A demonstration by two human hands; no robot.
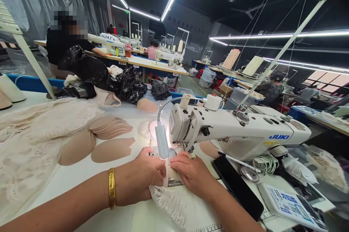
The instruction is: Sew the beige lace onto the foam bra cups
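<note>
Left hand: The cream lace fabric piece (pixel 169 204) is gripped by the left hand (pixel 148 169), fingers curled narrow, a gold bangle (pixel 111 188) worn at the wrist.
Right hand: Fingertips of the right hand (pixel 191 172) are bunched beside the needle area; whether cloth is pinched cannot be told.
Lace: The piece is draped toward the table's near edge, its upper part between the hands.
Machine: Both hands are overhung by a white JUKI sewing machine (pixel 240 130) and a grey cylindrical lamp (pixel 162 143), lit.
Left side: Beige moulded fabric cups (pixel 111 127) are laid beside heaped cream lace (pixel 54 123).
Right side: A black smartphone (pixel 237 188) is seen, laid flat.
Background: A person in black (pixel 67 43) is seated at another machine.
</note>
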